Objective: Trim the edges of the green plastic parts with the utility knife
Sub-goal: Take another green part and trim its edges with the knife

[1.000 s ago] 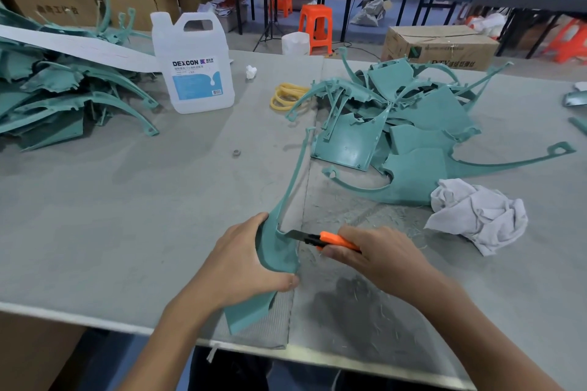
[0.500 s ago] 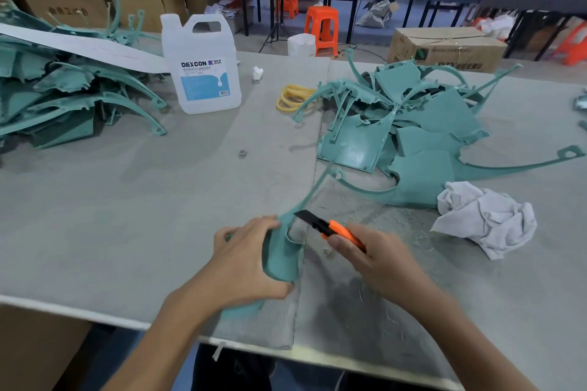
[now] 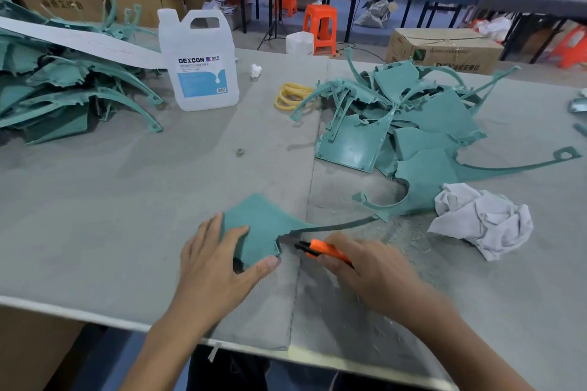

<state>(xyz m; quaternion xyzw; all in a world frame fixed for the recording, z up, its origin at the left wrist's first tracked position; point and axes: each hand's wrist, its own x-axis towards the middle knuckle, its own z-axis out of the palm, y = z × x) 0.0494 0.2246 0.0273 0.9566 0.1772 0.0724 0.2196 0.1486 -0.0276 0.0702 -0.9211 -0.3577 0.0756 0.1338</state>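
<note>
"Where's the green part?"
"Low over the table's near edge, pinched in the left hand."
"And the right hand?"
"Its grip is wrapped round the orange utility knife, blade at the part's edge."

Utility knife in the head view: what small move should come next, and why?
Probably draw the utility knife rightward along the thin arm's edge. Its blade tip sits at the notch of the green part, which the left hand holds on the table; the right hand grips the handle, so a short trimming stroke seems ready.
</note>
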